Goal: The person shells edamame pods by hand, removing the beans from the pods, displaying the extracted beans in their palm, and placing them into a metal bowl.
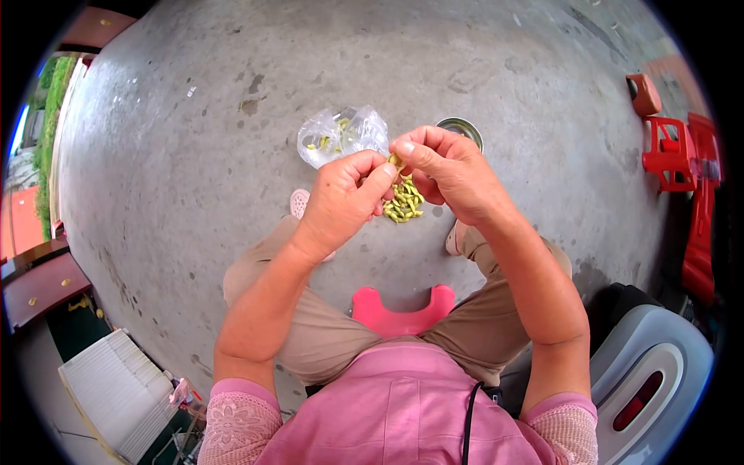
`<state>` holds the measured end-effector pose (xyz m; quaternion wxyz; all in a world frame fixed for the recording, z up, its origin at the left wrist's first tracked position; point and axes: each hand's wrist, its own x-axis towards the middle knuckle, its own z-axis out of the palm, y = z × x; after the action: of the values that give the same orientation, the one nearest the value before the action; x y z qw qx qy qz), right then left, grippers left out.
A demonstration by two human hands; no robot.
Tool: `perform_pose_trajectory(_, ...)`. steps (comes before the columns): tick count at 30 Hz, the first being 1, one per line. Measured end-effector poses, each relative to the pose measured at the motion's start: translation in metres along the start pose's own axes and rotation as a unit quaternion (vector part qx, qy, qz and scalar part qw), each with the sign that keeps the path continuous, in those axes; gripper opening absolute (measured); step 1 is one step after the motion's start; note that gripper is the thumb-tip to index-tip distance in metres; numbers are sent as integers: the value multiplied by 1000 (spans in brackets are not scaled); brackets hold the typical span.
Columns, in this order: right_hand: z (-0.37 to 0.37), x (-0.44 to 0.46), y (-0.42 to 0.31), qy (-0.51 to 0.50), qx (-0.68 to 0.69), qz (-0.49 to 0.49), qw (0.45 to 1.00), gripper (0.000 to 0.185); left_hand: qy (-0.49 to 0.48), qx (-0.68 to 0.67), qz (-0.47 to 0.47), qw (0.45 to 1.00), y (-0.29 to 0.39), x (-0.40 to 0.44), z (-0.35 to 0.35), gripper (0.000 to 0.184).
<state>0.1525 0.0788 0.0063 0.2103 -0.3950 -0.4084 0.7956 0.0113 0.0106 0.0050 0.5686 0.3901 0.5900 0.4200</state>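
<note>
Both hands meet in front of me, above the floor. My left hand (349, 194) is closed, thumb against fingers, on one end of a green pod (396, 161). My right hand (449, 170) pinches the same pod from the other side. Below and between the hands, a pile of green pods (404, 203) lies on the concrete floor. Behind my left hand sits a clear plastic bag (316, 130) with some pods in it. A round metal bowl (467, 129) stands behind my right hand, which partly hides it; its contents cannot be made out.
A pink stool (403, 314) is under me, between my legs. Red plastic stools (669, 155) stand at the far right, and a grey-blue plastic item (655, 372) is at the lower right. At the lower left is a white ribbed object (116, 387).
</note>
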Motion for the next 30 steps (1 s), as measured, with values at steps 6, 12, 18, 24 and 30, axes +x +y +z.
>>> perform_pose_trajectory(6,-4,3,7,-20,5,-18,1000,17,-47,-152,-78,984,3,2,-4,23)
perform_pose_trajectory(12,-2,5,13,11,33,12,999,19,-25,-99,-80,991,-7,8,-1,30)
perform_pose_trajectory(18,-3,3,12,-3,90,37,995,20,-67,-167,-95,979,-3,7,-3,26)
perform_pose_trajectory(24,-4,5,16,-27,121,60,990,21,-76,-178,-141,971,-4,9,-4,23)
perform_pose_trajectory(30,-1,6,15,20,21,22,999,23,-105,-264,-174,943,-7,9,-6,13)
